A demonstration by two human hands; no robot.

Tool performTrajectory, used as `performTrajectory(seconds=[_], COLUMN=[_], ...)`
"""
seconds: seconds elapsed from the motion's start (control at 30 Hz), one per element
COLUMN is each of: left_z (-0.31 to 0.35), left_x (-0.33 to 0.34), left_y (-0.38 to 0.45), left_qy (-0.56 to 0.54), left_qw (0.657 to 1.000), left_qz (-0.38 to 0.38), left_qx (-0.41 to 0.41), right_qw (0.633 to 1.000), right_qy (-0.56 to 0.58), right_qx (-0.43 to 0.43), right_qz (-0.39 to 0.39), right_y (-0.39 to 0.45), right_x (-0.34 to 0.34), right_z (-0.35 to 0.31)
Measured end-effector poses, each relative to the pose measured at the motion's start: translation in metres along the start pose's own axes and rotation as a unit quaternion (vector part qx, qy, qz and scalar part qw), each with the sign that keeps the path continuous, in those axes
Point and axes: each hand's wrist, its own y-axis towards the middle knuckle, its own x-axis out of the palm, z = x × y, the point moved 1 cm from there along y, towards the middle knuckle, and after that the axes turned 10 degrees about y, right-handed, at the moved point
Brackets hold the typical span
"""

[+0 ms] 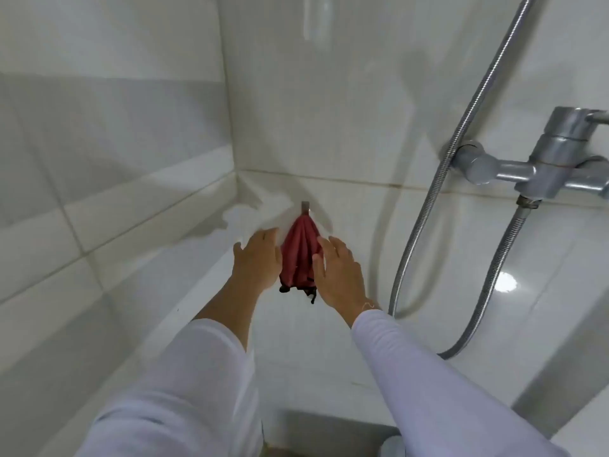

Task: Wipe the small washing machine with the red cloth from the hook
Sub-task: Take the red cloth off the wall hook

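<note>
Here the red cloth (300, 258) hangs bunched from a small metal hook (305, 206) on the white tiled wall (329, 127), its dark lower edge dangling free. The left hand (257, 258) sits just beside the cloth's left side, fingers straight and relaxed, grasping nothing. The right hand (339, 272) is at the cloth's right side, fingers likewise extended; its thumb seems to brush the fabric, though the blur makes contact hard to confirm. So the cloth lies between the two released hands, gripped by neither. Both arms wear white sleeves (428, 374). To the right, a chrome shower mixer (553, 166) is mounted on the wall, with a metal hose (425, 206) looping down beneath it.
</note>
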Motion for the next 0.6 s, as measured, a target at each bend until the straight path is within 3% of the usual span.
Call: performTrajectory(seconds=[0.3, 0.47, 0.6], left_z=[0.013, 0.013, 0.010], left_x=[0.029, 0.039, 0.042], left_y=[0.035, 0.032, 0.030], left_qy=[-0.094, -0.152, -0.084], left_qw=[0.990, 0.982, 0.992], left_qz=[-0.037, -0.063, -0.061], left_qx=[-0.099, -0.091, -0.067], right_qw=[0.994, 0.991, 0.990], right_qy=[0.088, 0.121, 0.129], right_qx=[-0.046, -0.031, -0.012], right_qz=[0.054, 0.043, 0.047], right_y=[0.041, 0.042, 0.042], right_x=[0.021, 0.027, 0.024], right_z=[0.029, 0.037, 0.039])
